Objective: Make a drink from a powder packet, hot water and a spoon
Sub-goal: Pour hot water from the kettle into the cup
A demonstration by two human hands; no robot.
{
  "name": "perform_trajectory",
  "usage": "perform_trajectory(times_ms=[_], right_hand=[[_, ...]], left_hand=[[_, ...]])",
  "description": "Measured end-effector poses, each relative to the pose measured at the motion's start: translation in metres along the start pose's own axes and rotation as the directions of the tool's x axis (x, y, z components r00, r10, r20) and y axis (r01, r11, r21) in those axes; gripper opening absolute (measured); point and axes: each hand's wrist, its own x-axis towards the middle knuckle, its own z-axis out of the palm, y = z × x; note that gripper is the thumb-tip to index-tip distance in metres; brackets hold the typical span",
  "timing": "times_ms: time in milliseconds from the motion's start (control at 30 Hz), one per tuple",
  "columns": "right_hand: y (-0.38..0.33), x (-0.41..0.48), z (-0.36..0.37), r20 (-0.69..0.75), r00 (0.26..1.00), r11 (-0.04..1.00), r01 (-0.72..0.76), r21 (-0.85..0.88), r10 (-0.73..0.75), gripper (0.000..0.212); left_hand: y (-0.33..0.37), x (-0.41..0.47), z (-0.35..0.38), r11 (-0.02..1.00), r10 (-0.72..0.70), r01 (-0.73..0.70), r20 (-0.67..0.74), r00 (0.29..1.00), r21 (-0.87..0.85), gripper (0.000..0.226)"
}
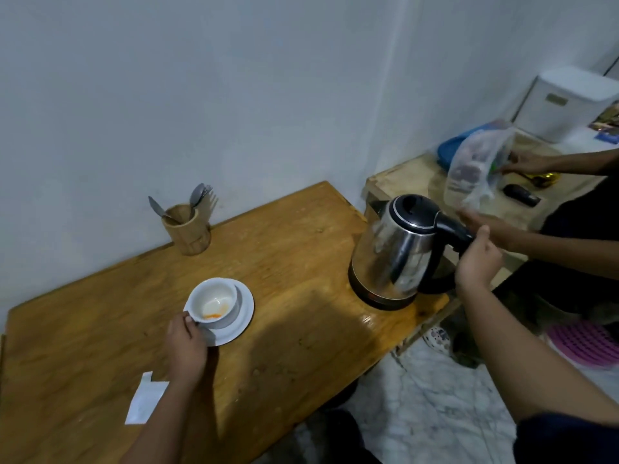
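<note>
A white cup (214,301) with orange and white powder at its bottom stands on a white saucer (243,316) on the wooden table (284,329). My left hand (186,349) holds the cup by its near rim or handle. A steel electric kettle (398,252) with a black lid sits on its base at the table's right edge. My right hand (479,262) grips the kettle's black handle. An emptied white packet (144,398) lies near the front left, beside my left forearm. Spoons and forks stand in a wooden holder (187,229) by the wall.
Another person's hands (492,226) hold a clear plastic bag (475,169) just right of the kettle, over a lower wooden table (412,179) with a blue lid, a dark remote and a white box. The floor shows marble tile and a pink mat.
</note>
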Motion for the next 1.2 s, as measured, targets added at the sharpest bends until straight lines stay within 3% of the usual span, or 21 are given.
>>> perform_trajectory(times_ms=[200,333,767,1200], right_hand=[[0.004,-0.005,-0.003,-0.027,0.999,0.996,-0.045,0.073,0.047,0.049],[0.002,-0.009,-0.006,0.007,0.986,0.965,-0.163,0.206,0.165,0.036],[-0.011,-0.028,0.000,-0.160,0.948,0.961,-0.265,0.084,0.276,0.037],[-0.069,-0.038,0.023,-0.040,0.999,0.997,-0.015,-0.081,0.012,0.037]], left_hand=[[-0.004,0.000,-0.001,0.999,0.032,-0.033,0.023,0.999,0.006,0.030],[-0.007,0.000,0.002,0.998,0.060,-0.060,0.017,0.998,0.028,0.029],[-0.005,0.001,-0.002,0.994,0.067,-0.073,0.079,0.995,0.081,0.030],[0.001,0.000,-0.006,0.997,0.000,-0.008,0.105,0.995,0.075,0.030]])
